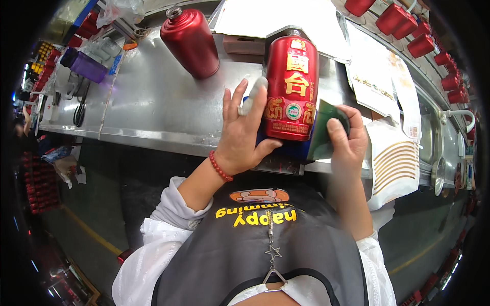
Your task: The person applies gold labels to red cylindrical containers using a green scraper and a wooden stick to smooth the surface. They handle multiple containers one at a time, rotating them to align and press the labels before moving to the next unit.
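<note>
A red bottle with gold characters and a round label [291,86] lies on a blue holder at the near edge of the steel workbench [153,102]. My left hand [240,132] rests against the bottle's left side, fingers spread, thumb under its base; one finger is wrapped in white tape. My right hand [349,140] grips a dark green flat pad [326,130] and presses it against the bottle's right side. A red bead bracelet [219,167] circles my left wrist.
A plain dark red bottle [191,41] lies further back on the bench. Sheets of gold-striped labels [398,163] and white sheets with gold print [377,76] lie to the right. A row of red caps [418,35] runs along the far right. Purple containers [87,66] stand at left.
</note>
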`<state>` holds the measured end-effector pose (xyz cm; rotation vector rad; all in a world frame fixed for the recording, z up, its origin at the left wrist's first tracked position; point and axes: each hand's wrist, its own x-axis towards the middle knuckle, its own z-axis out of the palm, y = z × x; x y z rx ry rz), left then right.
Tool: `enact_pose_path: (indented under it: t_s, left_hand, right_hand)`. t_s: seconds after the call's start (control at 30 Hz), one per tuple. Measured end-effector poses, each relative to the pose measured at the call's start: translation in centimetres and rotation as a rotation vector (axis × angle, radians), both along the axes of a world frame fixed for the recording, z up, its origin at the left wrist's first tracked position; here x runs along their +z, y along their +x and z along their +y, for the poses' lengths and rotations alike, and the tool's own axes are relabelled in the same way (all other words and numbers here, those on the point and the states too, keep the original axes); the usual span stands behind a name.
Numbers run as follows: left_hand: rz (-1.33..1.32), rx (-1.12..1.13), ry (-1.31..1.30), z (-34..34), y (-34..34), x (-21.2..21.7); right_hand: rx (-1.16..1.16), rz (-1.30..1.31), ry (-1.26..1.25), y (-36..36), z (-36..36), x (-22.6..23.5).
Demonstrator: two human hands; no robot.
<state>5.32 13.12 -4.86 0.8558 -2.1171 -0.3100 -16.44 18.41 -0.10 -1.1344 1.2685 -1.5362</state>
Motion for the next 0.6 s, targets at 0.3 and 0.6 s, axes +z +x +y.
enact_pose_path:
  t_s: [0.3, 0.6]
  left_hand:
    - [-0.338, -0.358, -0.342, -1.9, 1.6, 3.7]
    - [-0.18, -0.282, -0.345, -2.7, 1.6, 1.6]
  right_hand:
    - [0.062, 0.117, 0.024, -0.9, -0.8, -2.1]
    - [0.106, 0.18, -0.01, -2.0, -1.3, -1.8]
